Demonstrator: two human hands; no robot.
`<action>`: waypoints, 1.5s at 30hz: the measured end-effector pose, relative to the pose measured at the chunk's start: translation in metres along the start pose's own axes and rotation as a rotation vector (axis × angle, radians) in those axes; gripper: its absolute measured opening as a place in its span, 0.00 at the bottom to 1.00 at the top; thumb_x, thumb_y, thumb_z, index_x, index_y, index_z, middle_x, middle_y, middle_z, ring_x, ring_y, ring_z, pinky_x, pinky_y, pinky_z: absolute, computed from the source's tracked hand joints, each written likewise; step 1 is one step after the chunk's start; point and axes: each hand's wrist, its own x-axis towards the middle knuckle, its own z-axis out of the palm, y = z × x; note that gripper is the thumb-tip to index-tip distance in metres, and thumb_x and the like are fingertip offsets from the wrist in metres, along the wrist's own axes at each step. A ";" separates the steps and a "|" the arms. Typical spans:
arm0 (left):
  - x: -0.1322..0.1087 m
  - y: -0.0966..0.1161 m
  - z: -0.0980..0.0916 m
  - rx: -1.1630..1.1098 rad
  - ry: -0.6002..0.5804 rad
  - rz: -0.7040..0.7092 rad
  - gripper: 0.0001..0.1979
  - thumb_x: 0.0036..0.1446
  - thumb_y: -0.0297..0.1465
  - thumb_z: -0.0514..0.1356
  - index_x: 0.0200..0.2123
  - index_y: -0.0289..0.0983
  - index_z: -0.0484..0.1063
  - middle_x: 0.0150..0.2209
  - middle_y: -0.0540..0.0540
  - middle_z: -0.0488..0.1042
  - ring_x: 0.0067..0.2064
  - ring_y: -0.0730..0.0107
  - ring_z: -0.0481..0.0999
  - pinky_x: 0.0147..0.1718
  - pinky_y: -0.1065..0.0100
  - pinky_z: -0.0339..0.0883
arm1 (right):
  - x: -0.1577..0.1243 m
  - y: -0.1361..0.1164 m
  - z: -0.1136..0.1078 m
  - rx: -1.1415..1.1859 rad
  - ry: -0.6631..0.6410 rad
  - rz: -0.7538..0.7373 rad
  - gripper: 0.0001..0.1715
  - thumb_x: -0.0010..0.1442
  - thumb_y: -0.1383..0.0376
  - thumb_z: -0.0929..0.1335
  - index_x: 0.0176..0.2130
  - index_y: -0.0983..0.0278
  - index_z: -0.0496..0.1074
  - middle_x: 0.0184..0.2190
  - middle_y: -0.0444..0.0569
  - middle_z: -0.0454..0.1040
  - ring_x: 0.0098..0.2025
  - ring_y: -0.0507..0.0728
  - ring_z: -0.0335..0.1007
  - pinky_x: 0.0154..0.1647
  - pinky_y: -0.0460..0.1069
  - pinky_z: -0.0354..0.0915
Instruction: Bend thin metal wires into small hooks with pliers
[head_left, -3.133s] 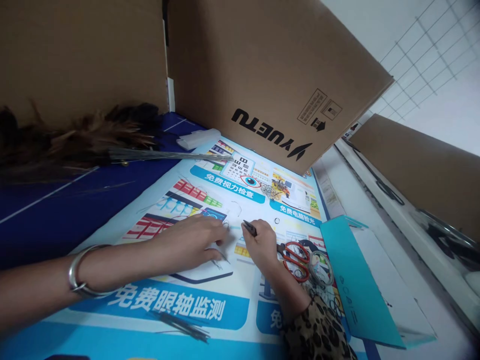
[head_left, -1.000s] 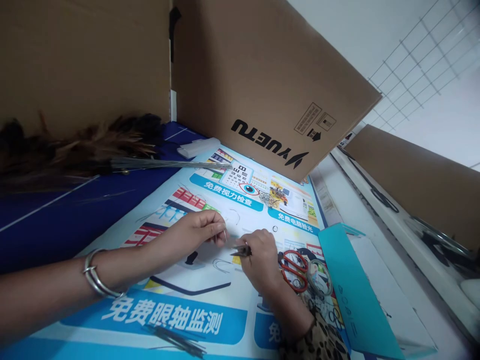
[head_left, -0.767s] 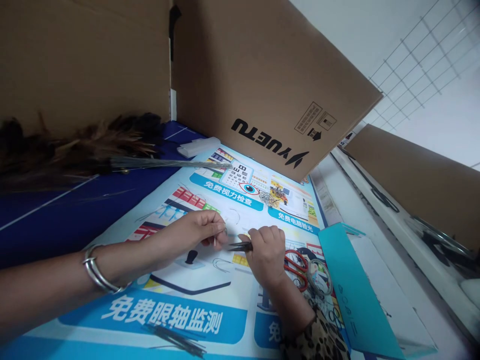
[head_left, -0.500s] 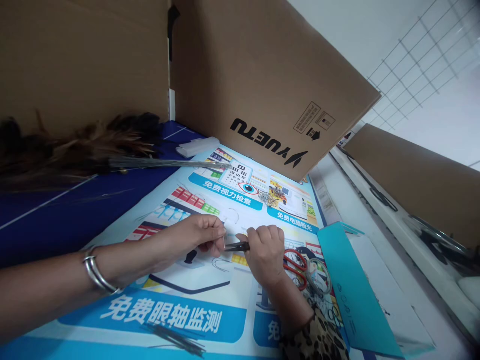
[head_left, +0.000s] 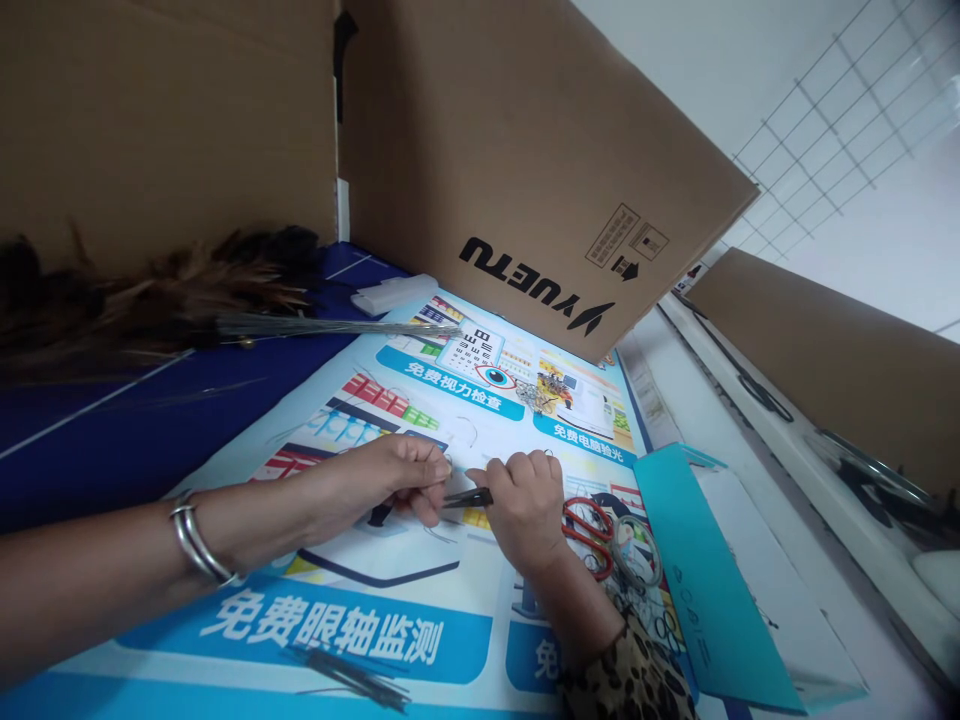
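My right hand (head_left: 527, 505) is closed around slim dark pliers (head_left: 469, 498), whose narrow jaws point left. Their tips reach the fingers of my left hand (head_left: 416, 478), which are pinched together. A thin piece of wire seems to be between those fingers, but it is barely visible and mostly hidden. On the printed sheet beneath lies a curved bit of wire (head_left: 466, 430). Just right of my right hand are red-handled scissors (head_left: 589, 535) and a coil of wire (head_left: 637, 552).
Long thin wires (head_left: 337, 326) lie beside dark brown feathers (head_left: 150, 290) at the left. A bundle of short wires (head_left: 356, 680) rests at the front. Large cardboard panels (head_left: 487, 180) stand behind. At the right sits an open teal and white box (head_left: 709, 580).
The pliers have shifted slightly left, their tips now against my left fingers. The short upright wire seen at the left fingertips is no longer clear.
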 end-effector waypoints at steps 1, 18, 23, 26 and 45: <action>0.000 0.000 0.000 0.000 -0.002 -0.001 0.28 0.42 0.56 0.74 0.26 0.37 0.74 0.25 0.48 0.80 0.29 0.64 0.78 0.33 0.66 0.58 | 0.000 0.000 0.000 0.002 0.001 -0.001 0.25 0.77 0.56 0.64 0.29 0.61 0.72 0.25 0.48 0.67 0.33 0.60 0.57 0.38 0.56 0.50; -0.003 0.005 0.002 0.040 0.026 0.002 0.24 0.44 0.52 0.72 0.26 0.38 0.72 0.25 0.49 0.78 0.28 0.65 0.78 0.31 0.67 0.56 | -0.003 -0.004 0.005 0.022 -0.011 -0.010 0.25 0.77 0.57 0.64 0.27 0.61 0.70 0.24 0.48 0.68 0.32 0.60 0.58 0.37 0.55 0.49; -0.004 0.005 0.002 0.053 0.010 0.034 0.24 0.49 0.52 0.71 0.27 0.38 0.71 0.26 0.50 0.78 0.28 0.66 0.78 0.32 0.67 0.57 | -0.007 -0.004 0.007 0.029 -0.071 -0.020 0.22 0.75 0.57 0.67 0.29 0.61 0.70 0.24 0.48 0.70 0.31 0.59 0.60 0.36 0.54 0.49; -0.005 0.004 0.000 0.073 -0.017 0.070 0.22 0.53 0.50 0.70 0.29 0.38 0.71 0.27 0.50 0.79 0.28 0.67 0.78 0.31 0.67 0.57 | -0.009 -0.005 0.006 0.055 -0.177 -0.016 0.20 0.73 0.58 0.69 0.29 0.61 0.72 0.25 0.49 0.73 0.31 0.59 0.64 0.35 0.53 0.51; -0.009 0.009 0.002 0.543 -0.027 0.274 0.10 0.60 0.41 0.58 0.30 0.42 0.71 0.26 0.51 0.80 0.32 0.62 0.79 0.35 0.65 0.65 | 0.031 -0.003 -0.040 0.267 -1.109 0.119 0.13 0.69 0.62 0.68 0.44 0.59 0.84 0.39 0.54 0.86 0.39 0.61 0.82 0.35 0.49 0.63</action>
